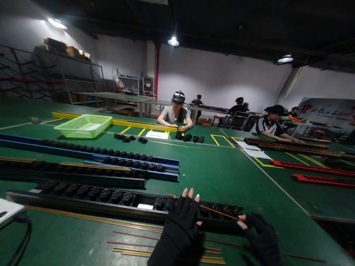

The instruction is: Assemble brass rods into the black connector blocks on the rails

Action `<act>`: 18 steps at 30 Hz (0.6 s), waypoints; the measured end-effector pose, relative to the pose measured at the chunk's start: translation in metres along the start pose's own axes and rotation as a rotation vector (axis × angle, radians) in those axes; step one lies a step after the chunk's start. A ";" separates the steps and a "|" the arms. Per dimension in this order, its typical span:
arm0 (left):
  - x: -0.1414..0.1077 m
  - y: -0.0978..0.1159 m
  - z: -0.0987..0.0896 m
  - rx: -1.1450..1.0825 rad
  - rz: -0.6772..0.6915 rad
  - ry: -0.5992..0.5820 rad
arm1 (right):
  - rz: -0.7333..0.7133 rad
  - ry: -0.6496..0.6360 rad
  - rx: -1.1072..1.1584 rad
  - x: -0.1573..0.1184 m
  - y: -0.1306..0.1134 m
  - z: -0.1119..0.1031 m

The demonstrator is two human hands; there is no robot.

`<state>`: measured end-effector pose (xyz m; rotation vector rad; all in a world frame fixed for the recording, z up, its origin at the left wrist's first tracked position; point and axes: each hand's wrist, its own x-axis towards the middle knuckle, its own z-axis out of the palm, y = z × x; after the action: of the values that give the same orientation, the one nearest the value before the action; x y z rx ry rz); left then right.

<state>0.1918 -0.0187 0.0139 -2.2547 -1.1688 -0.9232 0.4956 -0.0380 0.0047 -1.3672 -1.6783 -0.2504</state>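
Observation:
A black rail (pixel 104 206) with a row of black socket modules (pixel 93 193) lies across the green table. My left hand (pixel 182 216), in a black fingerless glove, rests over the rail near its right part, fingers stretched forward. A thin copper-coloured rod (pixel 220 212) runs from beside my left hand to my right hand (pixel 258 232), which pinches its end between thumb and finger at the rail's right end. Part of the rod and some modules are hidden under my left hand. Several loose brass and reddish rods (pixel 136 251) lie on the table in front of the rail.
Blue rails (pixel 164 175) and another black rail (pixel 120 179) lie behind. A green basket (pixel 83 128) and a yellow rail (pixel 144 126) are farther back. A person (pixel 178 113) works across the table. Red rails (pixel 325 180) lie at right, a white device (pixel 4 213) at left.

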 end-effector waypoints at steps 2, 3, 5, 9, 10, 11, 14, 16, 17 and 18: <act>0.007 0.004 0.008 -0.005 -0.016 0.022 | -0.062 0.021 -0.018 0.018 0.007 0.002; 0.008 0.004 0.012 -0.004 -0.034 0.029 | -0.076 0.035 -0.036 0.025 0.009 0.006; 0.004 0.000 0.019 -0.004 -0.084 0.031 | -0.100 0.077 -0.074 0.035 0.012 0.019; -0.008 -0.011 0.031 0.016 -0.140 0.014 | -0.253 0.126 -0.128 0.036 0.022 0.046; -0.010 -0.013 0.033 0.034 -0.136 0.017 | -0.289 0.138 -0.151 0.032 0.026 0.049; -0.011 -0.014 0.035 0.053 -0.124 0.030 | -0.311 0.151 -0.179 0.028 0.029 0.052; -0.015 -0.012 0.047 0.089 -0.116 0.102 | -0.350 0.185 -0.255 0.011 0.032 0.051; -0.019 -0.008 0.057 0.074 -0.158 0.202 | -0.330 0.181 -0.244 0.003 0.028 0.049; -0.022 -0.006 0.062 0.063 -0.185 0.236 | -0.288 0.172 -0.211 0.000 0.026 0.049; -0.025 -0.004 0.066 0.055 -0.208 0.248 | -0.243 0.159 -0.179 -0.001 0.023 0.049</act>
<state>0.2013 0.0122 -0.0490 -1.9354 -1.3120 -1.1957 0.4899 0.0017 -0.0321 -1.2341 -1.7183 -0.6462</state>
